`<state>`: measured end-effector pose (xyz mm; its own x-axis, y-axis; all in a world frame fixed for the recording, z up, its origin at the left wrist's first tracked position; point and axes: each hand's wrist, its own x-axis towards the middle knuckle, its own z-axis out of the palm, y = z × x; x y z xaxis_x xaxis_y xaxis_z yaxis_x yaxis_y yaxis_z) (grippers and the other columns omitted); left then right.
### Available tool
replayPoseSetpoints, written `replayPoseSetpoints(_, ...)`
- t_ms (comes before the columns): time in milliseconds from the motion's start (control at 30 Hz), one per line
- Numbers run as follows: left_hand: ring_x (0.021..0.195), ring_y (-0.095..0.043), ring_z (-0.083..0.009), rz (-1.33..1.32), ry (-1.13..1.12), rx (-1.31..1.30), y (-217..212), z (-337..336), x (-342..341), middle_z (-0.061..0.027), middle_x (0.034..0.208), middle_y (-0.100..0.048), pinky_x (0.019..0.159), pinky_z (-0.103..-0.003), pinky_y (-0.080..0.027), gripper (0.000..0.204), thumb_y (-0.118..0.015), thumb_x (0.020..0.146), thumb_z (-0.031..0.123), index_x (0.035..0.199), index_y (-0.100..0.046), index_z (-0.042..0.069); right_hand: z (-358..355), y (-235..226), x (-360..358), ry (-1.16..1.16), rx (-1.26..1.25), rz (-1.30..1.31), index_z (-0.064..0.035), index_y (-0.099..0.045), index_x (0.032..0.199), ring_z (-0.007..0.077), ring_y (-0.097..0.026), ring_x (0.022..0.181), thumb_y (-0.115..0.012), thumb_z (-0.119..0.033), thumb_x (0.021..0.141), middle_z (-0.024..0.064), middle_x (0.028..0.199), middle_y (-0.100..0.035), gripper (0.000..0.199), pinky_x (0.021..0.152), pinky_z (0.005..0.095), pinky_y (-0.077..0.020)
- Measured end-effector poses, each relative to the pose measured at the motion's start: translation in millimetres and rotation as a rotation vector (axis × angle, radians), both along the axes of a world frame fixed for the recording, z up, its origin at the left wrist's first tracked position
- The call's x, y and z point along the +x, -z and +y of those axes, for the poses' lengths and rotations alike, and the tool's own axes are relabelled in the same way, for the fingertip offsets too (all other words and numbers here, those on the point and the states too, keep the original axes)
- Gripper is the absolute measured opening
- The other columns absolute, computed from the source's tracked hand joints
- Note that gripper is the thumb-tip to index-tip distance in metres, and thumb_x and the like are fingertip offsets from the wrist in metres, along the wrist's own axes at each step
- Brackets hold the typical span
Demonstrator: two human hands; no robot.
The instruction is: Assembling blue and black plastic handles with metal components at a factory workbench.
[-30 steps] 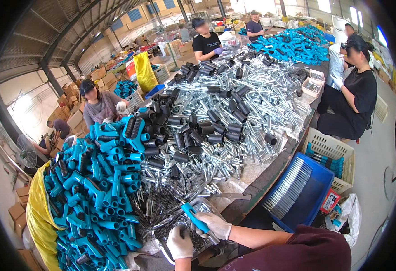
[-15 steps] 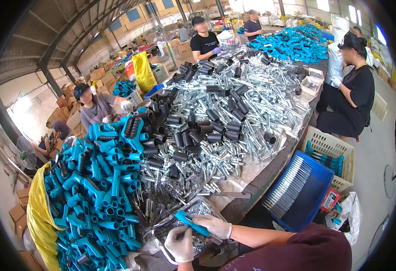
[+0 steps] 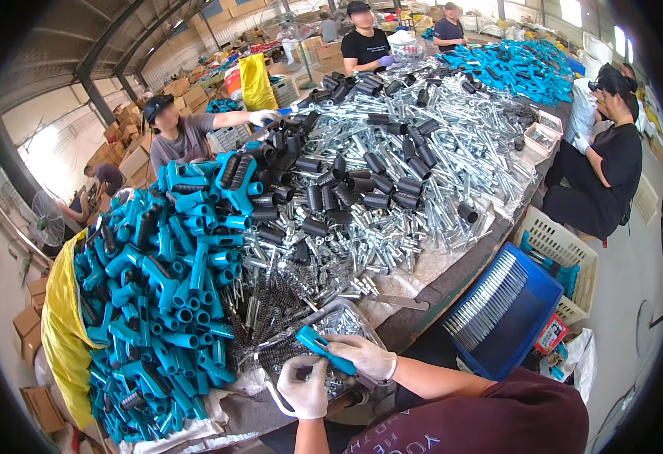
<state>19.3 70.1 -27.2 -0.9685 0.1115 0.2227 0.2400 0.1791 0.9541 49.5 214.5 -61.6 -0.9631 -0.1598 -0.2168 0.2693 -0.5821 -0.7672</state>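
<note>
My right hand (image 3: 365, 357), in a white glove, grips a teal plastic tool handle shell (image 3: 315, 340) over the near edge of the table. Close against the shell's left side is my left hand (image 3: 303, 387), also gloved, its thumb and fingers pinched together. Whatever the pinch holds, if anything, is too small to make out. Beneath and behind both hands sits a clear plastic tub (image 3: 373, 327) of small metal parts. Dark coil springs (image 3: 275, 295) lie in a heap just beyond my left hand.
Teal shells (image 3: 161, 303) are heaped at left beside a yellow sack (image 3: 63, 333). Metal rods (image 3: 422, 136) and black sleeves (image 3: 377, 200) cover the table's middle. A flat metal bar (image 3: 401, 302) lies nearby. At right stand a blue bin (image 3: 524, 321) and cream crate (image 3: 585, 261). Several co-workers surround the table.
My hands keep nearly the same hold on the shell. The co-worker at left has stretched an arm out to the right over the pile. The whole view has shifted slightly.
</note>
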Motion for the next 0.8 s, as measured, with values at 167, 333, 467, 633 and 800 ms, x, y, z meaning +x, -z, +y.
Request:
replayPoseSetpoints(167,0.07,-0.058,-0.0117,-0.449,0.278,0.447,15.4,-13.5,-8.2,-0.0084,0.09,-0.063,0.065,-0.024,-0.048,0.019,-0.066,0.084,-0.002,0.099,-0.055,0.002,-1.7,-12.0,6.3,-0.085,-0.207,0.028,-0.005,-0.04,0.143,0.0091,-0.058,0.063,-0.043,-0.027,0.103,0.0033,0.084,-0.06,0.045,0.048,0.0228,-0.0455)
replayPoseSetpoints(333,0.065,-0.057,-0.0112,-0.522,0.296,0.495,13.2,-22.9,-12.5,-0.0045,0.083,-0.063,0.063,-0.025,-0.048,0.011,-0.066,0.087,0.004,0.095,-0.059,0.001,-5.0,-21.3,3.6,-0.122,0.076,0.078,-0.0115,-0.035,0.149,0.0063,-0.055,0.064,-0.045,-0.031,0.103,0.0026,0.079,-0.059,0.051,0.053,0.0218,-0.0475)
replayPoseSetpoints(467,0.057,-0.055,-0.0133,-0.427,0.229,0.13,15.2,-31.1,-18.0,-0.0015,0.07,-0.062,0.057,-0.027,-0.043,0.008,-0.067,0.087,0.013,0.086,-0.066,0.005,-4.8,-30.2,1.3,0.022,0.735,0.338,-0.0106,-0.042,0.146,0.005,-0.053,0.064,-0.051,-0.026,0.101,0.0011,0.078,-0.056,0.048,0.054,0.0223,-0.0468)
replayPoseSetpoints(633,0.081,-0.065,-0.0324,0.25,0.184,-0.821,15.4,-27.6,-14.1,-0.0095,0.085,-0.067,0.073,-0.04,-0.053,0.016,-0.071,0.079,0.019,0.092,-0.072,0.011,-0.1,-21.4,-1.3,0.087,0.365,-0.002,-0.0119,-0.043,0.145,0.0051,-0.052,0.06,-0.05,-0.028,0.101,-0.0023,0.078,-0.053,0.047,0.05,0.0234,-0.0449)
replayPoseSetpoints(800,0.087,-0.064,-0.0294,0.273,0.162,-0.937,33.9,-28.1,-15.7,-0.008,0.086,-0.067,0.072,-0.042,-0.053,0.014,-0.072,0.076,0.023,0.088,-0.073,0.016,-1.9,-19.8,-2.6,0.075,0.325,-0.025,-0.0102,-0.045,0.143,0.0058,-0.053,0.06,-0.05,-0.03,0.101,-0.0024,0.078,-0.053,0.047,0.05,0.023,-0.0449)
